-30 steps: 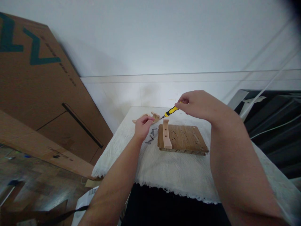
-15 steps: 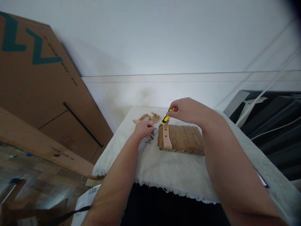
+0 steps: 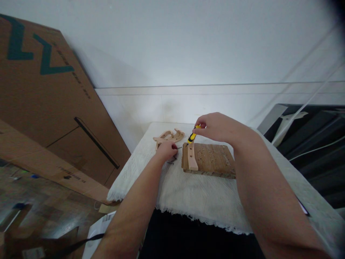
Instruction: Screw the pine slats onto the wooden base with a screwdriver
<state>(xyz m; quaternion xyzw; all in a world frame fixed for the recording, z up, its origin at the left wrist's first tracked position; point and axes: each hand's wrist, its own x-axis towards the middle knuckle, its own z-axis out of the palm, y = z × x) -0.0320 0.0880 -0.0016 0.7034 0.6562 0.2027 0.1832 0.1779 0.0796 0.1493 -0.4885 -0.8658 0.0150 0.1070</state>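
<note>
My right hand [image 3: 206, 124] is closed around the handle of a yellow-and-black screwdriver [image 3: 192, 137], which tilts down to the left over a brown wooden board [image 3: 214, 158]. Its tip is near the board's far left corner. A pale wooden piece [image 3: 192, 160] with holes lies across the left part of the board, just under the screwdriver. Left of the board, my left hand [image 3: 167, 149] is closed in a pinch, and a thin screw [image 3: 179, 147] sticks out from its fingertips. Loose screws [image 3: 170, 163] lie on the cloth beside that hand.
Curved pale wooden pieces [image 3: 176, 135] lie behind my left hand. A white fringed cloth [image 3: 205, 201] covers the table. A large cardboard box [image 3: 61, 108] stands at the left, a white wall [image 3: 172, 46] behind, and black folded material [image 3: 320, 140] at the right.
The screwdriver's tip has moved slightly right over the board. My left hand has shifted a little, its fingers still pinched. The whole view has drifted slightly right.
</note>
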